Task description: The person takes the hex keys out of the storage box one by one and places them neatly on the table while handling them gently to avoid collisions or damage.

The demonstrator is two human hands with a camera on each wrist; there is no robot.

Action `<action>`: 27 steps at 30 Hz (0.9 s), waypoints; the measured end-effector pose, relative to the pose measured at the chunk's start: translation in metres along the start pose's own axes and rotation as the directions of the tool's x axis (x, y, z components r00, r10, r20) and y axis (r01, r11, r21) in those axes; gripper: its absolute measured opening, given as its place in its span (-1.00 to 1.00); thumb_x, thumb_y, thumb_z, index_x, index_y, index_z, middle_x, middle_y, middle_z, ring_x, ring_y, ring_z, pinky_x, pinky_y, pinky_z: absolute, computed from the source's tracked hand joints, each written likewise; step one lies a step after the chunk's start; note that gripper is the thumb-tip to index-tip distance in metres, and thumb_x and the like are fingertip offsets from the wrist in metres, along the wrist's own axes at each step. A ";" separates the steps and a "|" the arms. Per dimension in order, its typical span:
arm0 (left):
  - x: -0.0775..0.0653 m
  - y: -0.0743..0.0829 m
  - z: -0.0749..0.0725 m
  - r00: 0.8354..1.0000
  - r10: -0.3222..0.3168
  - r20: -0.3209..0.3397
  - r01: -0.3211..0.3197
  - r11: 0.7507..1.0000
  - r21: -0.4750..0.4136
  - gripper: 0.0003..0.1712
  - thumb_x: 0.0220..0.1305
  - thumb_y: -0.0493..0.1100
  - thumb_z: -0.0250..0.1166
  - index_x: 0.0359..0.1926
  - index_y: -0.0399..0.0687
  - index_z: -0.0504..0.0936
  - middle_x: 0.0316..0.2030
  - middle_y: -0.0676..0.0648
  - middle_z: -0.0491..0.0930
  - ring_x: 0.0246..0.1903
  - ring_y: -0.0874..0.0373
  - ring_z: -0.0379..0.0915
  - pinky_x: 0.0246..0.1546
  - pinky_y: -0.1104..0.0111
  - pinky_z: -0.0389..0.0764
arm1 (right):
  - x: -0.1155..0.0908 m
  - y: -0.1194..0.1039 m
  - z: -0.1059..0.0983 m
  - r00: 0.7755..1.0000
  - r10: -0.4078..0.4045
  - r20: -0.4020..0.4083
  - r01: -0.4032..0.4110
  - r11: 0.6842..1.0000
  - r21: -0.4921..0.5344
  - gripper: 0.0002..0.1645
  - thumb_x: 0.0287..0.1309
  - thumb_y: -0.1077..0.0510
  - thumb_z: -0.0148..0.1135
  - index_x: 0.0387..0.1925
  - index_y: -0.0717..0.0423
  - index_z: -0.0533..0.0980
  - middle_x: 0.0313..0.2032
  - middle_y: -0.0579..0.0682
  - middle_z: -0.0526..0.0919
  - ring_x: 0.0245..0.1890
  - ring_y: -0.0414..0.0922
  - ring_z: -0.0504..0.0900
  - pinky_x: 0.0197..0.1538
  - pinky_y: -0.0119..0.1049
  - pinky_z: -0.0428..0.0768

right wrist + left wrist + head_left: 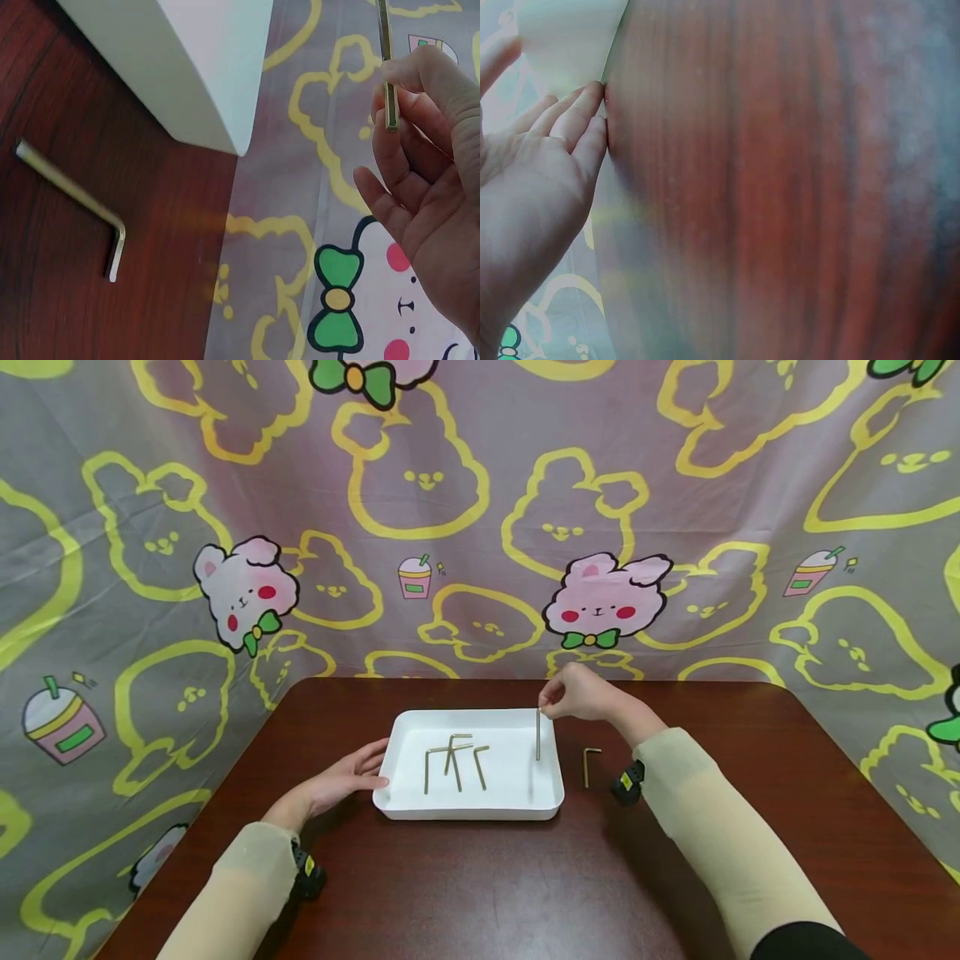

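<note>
A white rectangular tray (pixel 457 814) stands on the table with several brass-coloured Allen keys (pixel 480 768) lying in its left and middle part, some crossing. At the tray's left end is my left hand (pixel 337 785), its thumb by the near left rim and its fingers along the side. In the left wrist view, the fingers (pixel 581 112) look straight, with their tips against the tray. My right hand (pixel 581 693) pinches an Allen key (pixel 537 735) between thumb and fingertips, its long arm hanging down over the tray's right part.
One more Allen key (pixel 587 768) lies on the dark reddish-brown table (pixel 465 885), just right of the tray. A grey-and-yellow cartoon-patterned cloth (pixel 480 510) rises behind and at both sides of the table.
</note>
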State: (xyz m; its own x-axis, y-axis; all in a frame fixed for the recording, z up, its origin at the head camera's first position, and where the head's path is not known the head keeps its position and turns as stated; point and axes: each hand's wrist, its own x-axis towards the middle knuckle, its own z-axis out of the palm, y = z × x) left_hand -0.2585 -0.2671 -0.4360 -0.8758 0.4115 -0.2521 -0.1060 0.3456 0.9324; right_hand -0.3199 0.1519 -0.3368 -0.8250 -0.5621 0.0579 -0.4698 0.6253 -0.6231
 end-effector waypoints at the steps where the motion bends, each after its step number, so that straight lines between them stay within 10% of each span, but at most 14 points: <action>1: 0.000 0.000 0.000 1.000 -0.001 -0.002 0.001 1.000 -0.001 -0.05 0.33 -0.26 0.24 0.52 -0.23 -0.17 0.46 -0.36 -0.07 0.44 -0.20 -0.18 0.35 -0.08 -0.04 | -0.001 0.000 -0.001 1.000 -0.002 -0.001 0.002 1.000 -0.003 -0.94 0.02 0.29 0.41 -0.50 0.19 0.66 -0.54 -0.08 0.60 -0.51 -0.14 0.46 -0.41 -0.29 0.45; 27: 0.000 -0.001 -0.001 1.000 0.011 0.002 -0.011 1.000 -0.003 -0.05 0.33 -0.27 0.24 0.52 -0.24 -0.17 0.47 -0.34 -0.10 0.45 -0.19 -0.19 0.35 -0.06 -0.02 | -0.031 0.030 -0.030 0.998 0.038 -0.056 -0.040 0.999 -0.030 -0.93 0.01 0.29 0.40 -0.53 0.17 0.66 -0.51 -0.08 0.65 -0.51 -0.15 0.48 -0.44 -0.33 0.46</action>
State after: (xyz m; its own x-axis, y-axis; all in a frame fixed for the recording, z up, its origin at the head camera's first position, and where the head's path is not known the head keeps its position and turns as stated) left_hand -0.2587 -0.2683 -0.4365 -0.8758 0.4173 -0.2426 -0.0981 0.3382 0.9359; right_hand -0.3182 0.2045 -0.3340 -0.8586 -0.5068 0.0775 -0.4456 0.6630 -0.6016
